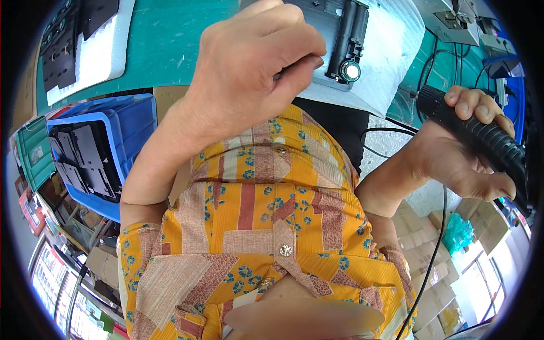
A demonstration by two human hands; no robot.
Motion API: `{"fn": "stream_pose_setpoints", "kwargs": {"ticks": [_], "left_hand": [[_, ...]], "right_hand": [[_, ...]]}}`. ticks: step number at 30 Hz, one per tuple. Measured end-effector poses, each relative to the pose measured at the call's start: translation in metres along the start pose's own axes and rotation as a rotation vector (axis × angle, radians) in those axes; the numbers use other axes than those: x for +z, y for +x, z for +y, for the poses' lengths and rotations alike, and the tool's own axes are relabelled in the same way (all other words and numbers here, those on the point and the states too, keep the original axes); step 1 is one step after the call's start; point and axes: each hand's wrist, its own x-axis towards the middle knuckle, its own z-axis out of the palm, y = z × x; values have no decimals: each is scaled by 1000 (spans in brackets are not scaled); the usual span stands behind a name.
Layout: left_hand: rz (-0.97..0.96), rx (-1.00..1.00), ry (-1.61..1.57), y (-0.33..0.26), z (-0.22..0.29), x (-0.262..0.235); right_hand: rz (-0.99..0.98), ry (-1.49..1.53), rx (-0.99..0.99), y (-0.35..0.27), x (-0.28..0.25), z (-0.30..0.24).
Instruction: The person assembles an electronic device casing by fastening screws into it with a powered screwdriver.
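Note:
My left hand [249, 62] is closed at the near edge of a dark grey panel [323, 22], thumb pressed against the fingers with a dark bit of the panel between them. The panel lies on a white foam sheet [385, 62] and carries a black cylinder with a shiny round end [350, 71]. My right hand [464, 153] is wrapped around a black electric screwdriver [487, 141], held off to the right of the panel, and its black cable [436, 249] hangs down. My orange patterned shirt [266, 226] fills the lower middle.
A green work mat [164, 39] covers the bench. At the top left a white foam tray [96, 56] holds black parts. A blue crate [136, 119] with black plates stands at the left. A metal fixture [453, 22] is at the top right, and cardboard boxes [425, 260] at the lower right.

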Motion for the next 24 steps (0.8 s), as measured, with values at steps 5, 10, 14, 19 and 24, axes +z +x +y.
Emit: {"fn": "stream_pose_setpoints", "kwargs": {"ticks": [5, 10, 14, 19, 24], "left_hand": [[-433, -729, -2, 41, 46, -14], [-413, -751, -70, 43, 46, -9], [-450, -765, -63, 46, 48, -6], [-440, -748, -64, 43, 47, -4], [-471, -785, 24, 37, 50, -5]], "right_hand": [[-2, 10, 15, -1, 0, -1], [-1, 52, 27, -3, 4, -2], [-23, 59, 38, -2, 3, -4], [-66, 41, 16, -1, -4, -2], [-78, 69, 25, 0, -5, -2]]}}
